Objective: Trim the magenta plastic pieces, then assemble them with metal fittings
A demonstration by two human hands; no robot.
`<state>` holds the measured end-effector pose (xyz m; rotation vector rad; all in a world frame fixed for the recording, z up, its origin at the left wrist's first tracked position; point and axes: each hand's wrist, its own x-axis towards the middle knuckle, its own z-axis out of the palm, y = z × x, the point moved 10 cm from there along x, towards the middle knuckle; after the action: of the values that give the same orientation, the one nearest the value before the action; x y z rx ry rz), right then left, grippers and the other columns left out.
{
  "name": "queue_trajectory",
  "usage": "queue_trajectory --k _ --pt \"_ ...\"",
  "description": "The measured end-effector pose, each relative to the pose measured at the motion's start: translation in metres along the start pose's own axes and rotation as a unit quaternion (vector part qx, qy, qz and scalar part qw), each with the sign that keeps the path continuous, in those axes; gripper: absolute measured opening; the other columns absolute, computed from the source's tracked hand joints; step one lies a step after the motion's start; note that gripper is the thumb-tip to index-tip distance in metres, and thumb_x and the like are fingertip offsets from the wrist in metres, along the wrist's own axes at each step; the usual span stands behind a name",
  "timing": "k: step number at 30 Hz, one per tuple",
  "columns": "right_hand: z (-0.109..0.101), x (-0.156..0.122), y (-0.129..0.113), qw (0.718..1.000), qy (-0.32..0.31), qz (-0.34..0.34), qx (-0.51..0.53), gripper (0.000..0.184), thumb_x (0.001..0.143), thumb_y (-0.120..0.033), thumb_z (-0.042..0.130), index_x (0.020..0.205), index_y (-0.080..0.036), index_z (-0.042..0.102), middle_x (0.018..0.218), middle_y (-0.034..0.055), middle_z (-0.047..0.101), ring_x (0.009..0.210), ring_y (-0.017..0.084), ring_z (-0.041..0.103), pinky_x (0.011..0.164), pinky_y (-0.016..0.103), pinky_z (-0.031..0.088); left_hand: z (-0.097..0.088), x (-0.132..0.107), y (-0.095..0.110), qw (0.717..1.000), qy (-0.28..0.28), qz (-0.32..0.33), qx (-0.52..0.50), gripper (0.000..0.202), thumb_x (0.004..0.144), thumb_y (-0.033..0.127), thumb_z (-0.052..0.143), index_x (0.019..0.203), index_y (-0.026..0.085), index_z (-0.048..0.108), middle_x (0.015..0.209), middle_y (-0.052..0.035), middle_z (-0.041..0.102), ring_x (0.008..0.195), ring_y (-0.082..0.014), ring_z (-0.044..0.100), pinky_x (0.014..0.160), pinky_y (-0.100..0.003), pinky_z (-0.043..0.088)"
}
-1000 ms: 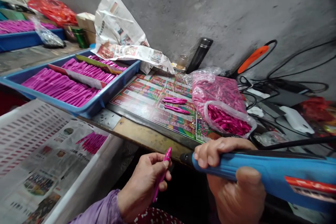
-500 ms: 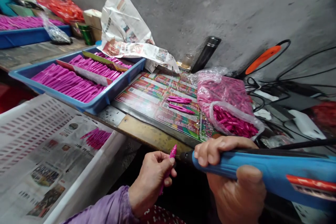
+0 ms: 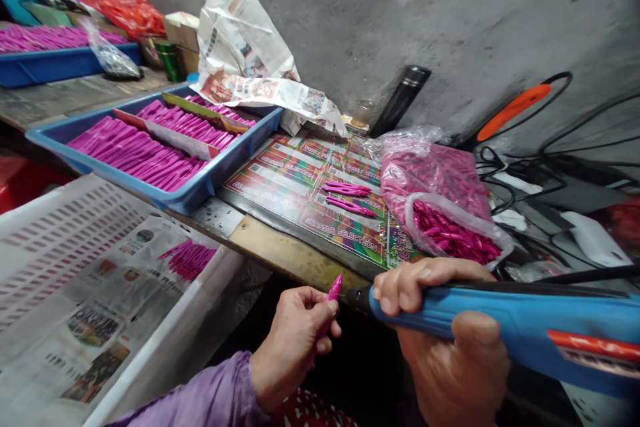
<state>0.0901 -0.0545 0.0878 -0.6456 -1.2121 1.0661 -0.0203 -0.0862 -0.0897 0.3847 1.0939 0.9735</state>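
Observation:
My left hand (image 3: 300, 333) pinches a slim, shiny pink plastic piece (image 3: 335, 287) between thumb and fingers, its tapered tip pointing up. The lower part of that piece is mostly hidden by my fingers. My right hand (image 3: 445, 327) is wrapped around a blue electric screwdriver (image 3: 530, 327), which lies level and points left. Its dark nose (image 3: 359, 299) is right beside the pink piece; whether the thin bit touches it I cannot tell. Behind my hands, a few similar pink pieces (image 3: 347, 197) lie on a printed board (image 3: 280, 190).
An open plastic bag (image 3: 430, 167) of pink pieces sits on the board's right. A blue tray (image 3: 200, 190) of pink pieces stands at left. Below it is a white basket (image 3: 165, 340) lined with newspaper. Cables (image 3: 500, 167) and an orange-handled tool (image 3: 514, 110) lie at right.
The view has shifted slightly, so the surroundings appear a little farther right. Both hands keep their grips, with the screwdriver's nose still beside the pink piece.

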Motion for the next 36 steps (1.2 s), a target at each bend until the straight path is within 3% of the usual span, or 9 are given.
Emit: queue_trajectory --k 11,20,28,36 --pt "0.017 0.010 0.006 1.000 -0.023 0.007 -0.006 0.029 0.085 -0.049 0.075 0.083 -0.023 0.062 0.060 -0.0054 0.055 0.051 0.013 0.051 0.052 0.027 0.044 0.001 0.000 -0.004 1.000 0.014 -0.010 -0.004 0.045 0.058 0.046 0.083 0.073 0.015 0.055 0.049 0.0020 0.056 0.038 -0.0034 0.036 0.039 -0.017 0.020" --pt "0.007 0.012 0.013 1.000 -0.001 0.022 -0.002 0.042 0.079 -0.061 0.078 0.085 -0.023 0.061 0.059 -0.0060 0.054 0.049 0.013 0.050 0.052 0.028 0.045 0.002 -0.003 -0.001 1.000 0.023 -0.015 0.015 0.032 0.065 0.037 0.075 0.075 0.014 0.055 0.051 0.0023 0.056 0.035 -0.0025 0.035 0.037 -0.017 0.019" --pt "0.014 0.008 0.003 1.000 -0.022 0.009 -0.006 0.039 0.085 -0.060 0.075 0.090 -0.024 0.060 0.063 -0.0057 0.055 0.053 0.014 0.053 0.056 0.030 0.045 0.002 -0.003 0.001 0.999 0.033 -0.024 0.033 0.015 0.075 0.025 0.066 0.075 0.015 0.054 0.049 0.0030 0.055 0.033 -0.0021 0.033 0.037 -0.016 0.019" --pt "0.015 0.010 0.006 0.999 -0.028 0.015 0.002 0.037 0.085 -0.057 0.076 0.091 -0.023 0.061 0.064 -0.0050 0.055 0.055 0.014 0.051 0.056 0.030 0.046 0.001 -0.003 0.000 0.999 0.031 -0.022 0.025 0.016 0.076 0.024 0.067 0.076 0.014 0.055 0.051 0.0022 0.056 0.035 -0.0026 0.035 0.037 -0.016 0.020"
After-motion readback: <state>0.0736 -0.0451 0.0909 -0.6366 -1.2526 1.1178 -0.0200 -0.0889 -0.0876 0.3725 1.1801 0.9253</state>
